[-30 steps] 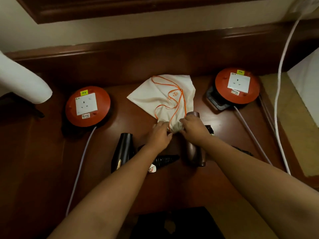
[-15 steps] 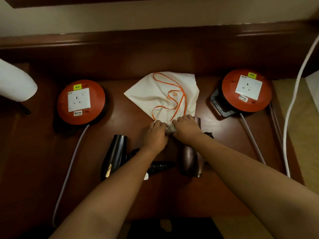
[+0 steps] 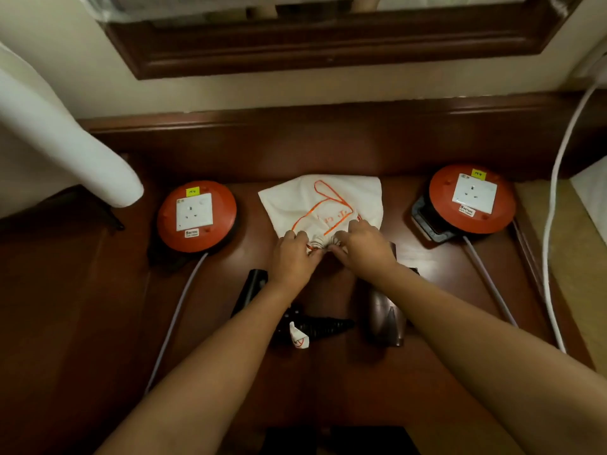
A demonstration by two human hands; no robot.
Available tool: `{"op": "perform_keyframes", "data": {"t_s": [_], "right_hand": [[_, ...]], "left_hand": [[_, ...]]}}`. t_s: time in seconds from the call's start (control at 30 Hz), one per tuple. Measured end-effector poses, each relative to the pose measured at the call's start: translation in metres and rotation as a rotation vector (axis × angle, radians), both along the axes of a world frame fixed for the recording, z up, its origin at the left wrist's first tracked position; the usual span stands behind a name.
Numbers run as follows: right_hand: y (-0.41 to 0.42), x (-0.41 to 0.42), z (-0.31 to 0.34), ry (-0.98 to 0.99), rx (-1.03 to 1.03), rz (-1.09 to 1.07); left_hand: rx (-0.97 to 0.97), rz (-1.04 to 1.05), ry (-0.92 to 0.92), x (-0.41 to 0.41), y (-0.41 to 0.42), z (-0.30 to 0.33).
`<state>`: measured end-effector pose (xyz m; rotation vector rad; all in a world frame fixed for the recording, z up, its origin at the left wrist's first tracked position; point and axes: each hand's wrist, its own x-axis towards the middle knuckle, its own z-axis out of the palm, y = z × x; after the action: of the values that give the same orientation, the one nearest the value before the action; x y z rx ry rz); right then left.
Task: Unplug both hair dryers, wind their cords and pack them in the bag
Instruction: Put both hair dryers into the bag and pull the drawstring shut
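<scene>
So nearest to whoever's doing this, on the dark wooden table [image 3: 427, 382], both hair dryers are lying flat just short of the bag's mouth. The black hair dryer [image 3: 251, 289] sits on the near-left side of the bag, mostly under the left forearm, with its wound black cord [image 3: 323, 327] and a little white tag [image 3: 299, 337] beside it. The bronze hair dryer [image 3: 384, 318] is on the near-right side, its long axis running roughly toward the bag, so it's basically already lined up to slide in nose first.

Then the hands. The left hand [image 3: 293, 254] and right hand [image 3: 363, 246] are both curled, pinching the gathered neck of the white drawstring bag [image 3: 328, 200] from either side, looks like they're working the mouth open. The right hand is closer to the bronze one, so I'd guess that goes in first.

The bag body fans out away from the hands, orange drawstring [image 3: 331, 195] looped loose on top.

Well out to the bag's left and right sit two orange socket reels [image 3: 197, 218] [image 3: 471, 198], nothing plugged in that I can see. Unplugging looks done.
</scene>
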<state>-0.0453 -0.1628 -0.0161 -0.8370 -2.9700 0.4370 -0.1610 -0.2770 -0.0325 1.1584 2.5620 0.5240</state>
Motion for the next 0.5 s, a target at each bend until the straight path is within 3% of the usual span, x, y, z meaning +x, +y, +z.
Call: {"op": "perform_keyframes", "data": {"t_s": [0.23, 0.5], "right_hand": [[-0.028, -0.010, 0.058, 0.068, 0.039, -0.105], [-0.055, -0.021, 0.120, 0.313, -0.030, -0.235]], "left_hand": [[0.194, -0.029, 0.007, -0.028, -0.035, 0.048], [0.196, -0.063, 0.181, -0.048, -0.073, 0.106]]}}
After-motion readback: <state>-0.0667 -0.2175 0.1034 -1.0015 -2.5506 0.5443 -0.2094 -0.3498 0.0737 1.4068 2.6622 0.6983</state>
